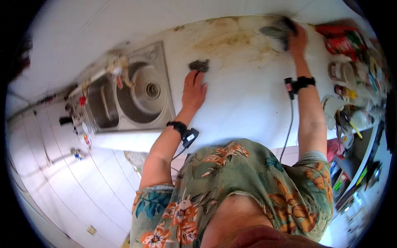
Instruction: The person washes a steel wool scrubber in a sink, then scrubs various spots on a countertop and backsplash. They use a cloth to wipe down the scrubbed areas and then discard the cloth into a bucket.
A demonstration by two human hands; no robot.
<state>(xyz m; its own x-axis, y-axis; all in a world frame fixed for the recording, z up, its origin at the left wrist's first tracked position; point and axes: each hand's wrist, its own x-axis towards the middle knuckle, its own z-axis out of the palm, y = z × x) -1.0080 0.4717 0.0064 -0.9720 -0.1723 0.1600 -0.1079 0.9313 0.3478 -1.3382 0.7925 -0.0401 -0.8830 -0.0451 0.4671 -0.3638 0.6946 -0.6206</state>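
My left hand rests on the white countertop, its fingertips at a small dark grey scouring pad or crumpled cloth. Whether those fingers grip it is not plain. At the far right of the counter, my right hand is closed on a blurred dark object that I cannot identify. Beside it, a greyish-green flat thing touches the brown-stained back part of the counter. Both wrists wear black straps with small cabled devices.
A double-bowl stainless steel sink with a tap is set into the counter at left. Red packaging, jars, a white container and other kitchen items crowd the right side. A wall runs along the back.
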